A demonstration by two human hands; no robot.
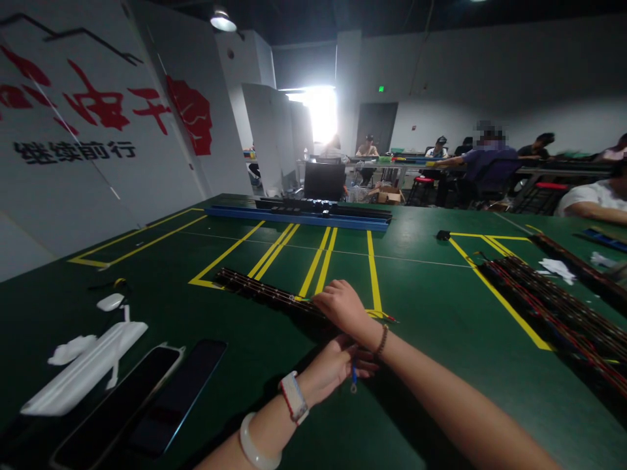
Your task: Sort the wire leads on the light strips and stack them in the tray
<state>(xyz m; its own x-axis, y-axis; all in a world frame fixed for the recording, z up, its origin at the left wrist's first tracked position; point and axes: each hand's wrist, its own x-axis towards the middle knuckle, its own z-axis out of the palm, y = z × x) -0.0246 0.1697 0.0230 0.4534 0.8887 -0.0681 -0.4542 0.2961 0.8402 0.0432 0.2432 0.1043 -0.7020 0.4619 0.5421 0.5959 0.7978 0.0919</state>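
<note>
A long dark wire harness [264, 289] with light bands along it lies across the green table. My right hand [343, 305] is closed over its near right end, fingers curled down; a short yellow-green wire piece shows at the fingertips. Yellow wires with a red tip [390, 319] stick out to the right of that hand. Beneath my right wrist, my left hand [337, 367] is turned with its fingers partly bent. A blue ring terminal [353, 380] hangs from among them; the wire behind it is hidden by the hands.
Yellow tape lines mark the green table [416, 287]. A blue rail fixture [298, 219] lies along the far edge. More harnesses [553, 307] are at the right. Near left are two phones [181, 398], a white packet [83, 372] and a white case [110, 301]. People sit farther back.
</note>
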